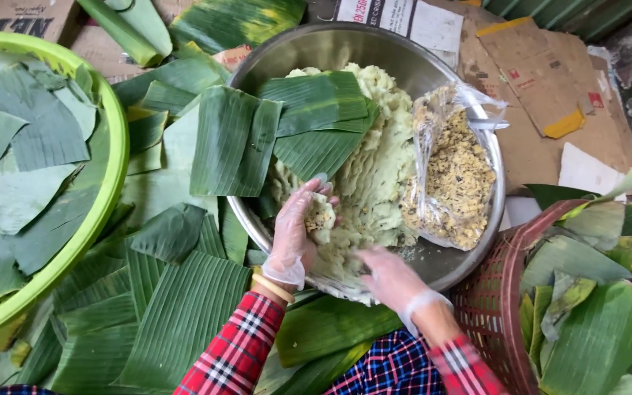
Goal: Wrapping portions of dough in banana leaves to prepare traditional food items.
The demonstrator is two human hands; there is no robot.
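Note:
A large steel bowl (339, 45) holds a mound of pale green dough (378, 172), with cut banana-leaf pieces (309, 124) laid over its left side. A clear plastic bag of yellow crumbly filling (453, 175) rests in the bowl's right part. My left hand (295, 230), in a thin clear glove, cups a lump of dough topped with some filling (320, 217). My right hand (390, 276), also gloved, lies on the dough at the bowl's near edge, fingers spread and palm down.
A lime-green plastic basket (115, 164) of cut leaves stands at the left. A reddish woven basket (488, 300) with leaves sits at the right. Loose banana leaves (177, 307) cover the floor in front, and flattened cardboard (543, 80) lies behind.

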